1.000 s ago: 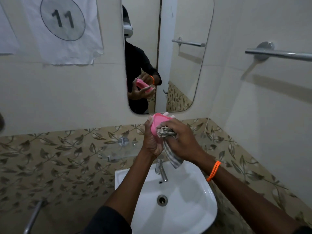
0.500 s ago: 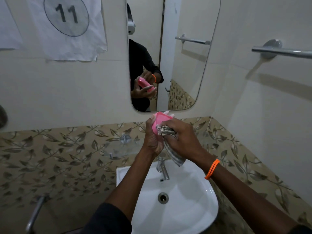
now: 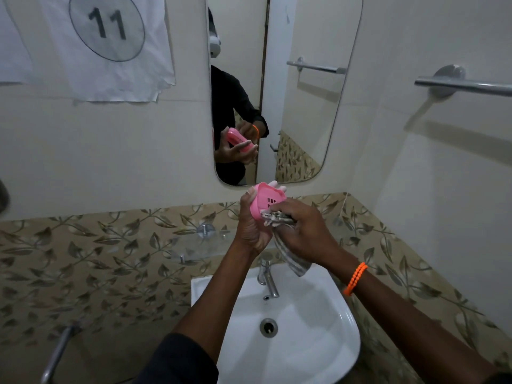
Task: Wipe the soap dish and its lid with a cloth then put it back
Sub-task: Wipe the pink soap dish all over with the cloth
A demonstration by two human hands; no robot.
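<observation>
My left hand [image 3: 250,228] grips a pink plastic soap dish [image 3: 263,199] held up above the sink, its slotted inside turned toward me. My right hand [image 3: 303,231] holds a bunched grey striped cloth [image 3: 279,217] pressed into the lower part of the dish; the cloth's tail hangs down under my wrist. The mirror [image 3: 302,106] reflects both hands and the pink dish. I cannot tell a separate lid apart.
A white sink [image 3: 332,328] with a chrome tap [image 3: 267,277] lies below my hands. A glass shelf [image 3: 194,245] is fixed to the leaf-patterned tiles at the left. A towel bar [image 3: 465,85] runs along the right wall. A paper marked 11 [image 3: 108,37] hangs upper left.
The cloth has slid down inside the dish, uncovering its slots. Both hands stay at about the same place above the tap.
</observation>
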